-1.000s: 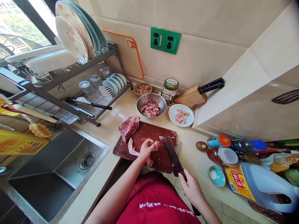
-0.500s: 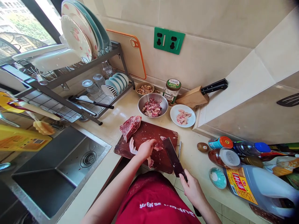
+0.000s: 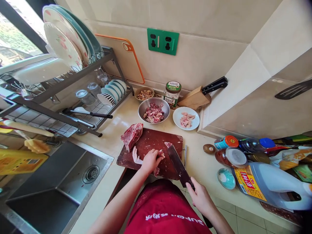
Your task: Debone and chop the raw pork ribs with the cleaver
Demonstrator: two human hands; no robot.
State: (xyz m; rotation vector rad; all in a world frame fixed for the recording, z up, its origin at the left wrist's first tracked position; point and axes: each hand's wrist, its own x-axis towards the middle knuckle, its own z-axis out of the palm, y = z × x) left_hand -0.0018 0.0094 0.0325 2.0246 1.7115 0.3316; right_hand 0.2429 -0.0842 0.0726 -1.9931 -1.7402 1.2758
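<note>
My left hand [image 3: 151, 160] is over the brown cutting board [image 3: 170, 137], its fingertips closed on a small piece of meat [image 3: 161, 154]. My right hand [image 3: 200, 195] grips the handle of a dark cleaver [image 3: 177, 165], whose blade slants across the board's right part. At the blade's far end lies another meat scrap [image 3: 168, 144]. A large chunk of raw meat [image 3: 132, 136] rests on the board's far left corner, and a pale strip [image 3: 136, 156] lies left of my left hand. More meat [image 3: 156, 171] shows partly below that hand.
Behind the board stand a metal bowl [image 3: 140, 113] of cut meat, a white plate [image 3: 176, 121] with pale pieces, a jar [image 3: 172, 94] and a knife block [image 3: 194, 97]. A sink [image 3: 104, 160] and dish rack [image 3: 107, 57] are left; bottles and a large jug [image 3: 270, 182] are right.
My left fingers have closed on the small meat piece that lay just beside them. The cleaver stays in my right hand, nearly unmoved over the board. The whole view has shifted slightly.
</note>
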